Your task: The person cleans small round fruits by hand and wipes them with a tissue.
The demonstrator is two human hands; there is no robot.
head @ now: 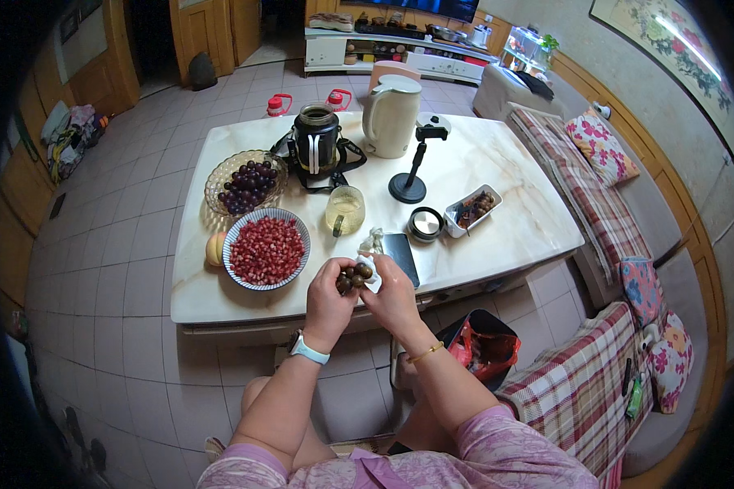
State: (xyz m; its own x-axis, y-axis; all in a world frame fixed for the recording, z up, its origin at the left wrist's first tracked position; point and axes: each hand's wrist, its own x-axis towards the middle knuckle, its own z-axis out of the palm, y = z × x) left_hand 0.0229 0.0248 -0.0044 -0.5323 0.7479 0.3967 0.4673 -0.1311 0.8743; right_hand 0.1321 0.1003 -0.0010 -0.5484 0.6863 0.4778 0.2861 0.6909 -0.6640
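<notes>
Just over the table's front edge, my left hand [331,299] holds a cluster of brown, round beads [353,278]. My right hand [394,293] meets it from the other side, gripping a white tissue [373,275] pressed against the beads. Whether the beads are strung together is hidden by my fingers. Just beyond my right hand lie a dark smartphone [400,255] and a crumpled wad of tissue [373,241]. A white dish [494,206] farther right contains similar brown beads and some dark pieces.
A striped bowl of pomegranate seeds [268,252], a peach-like fruit [215,249] and a glass bowl of grapes [248,186] stand left. A glass mug [345,211], black flask [316,143], kettle [392,116], phone stand [408,186] and round tin [426,224] stand beyond. A lined bin [486,348] is below right.
</notes>
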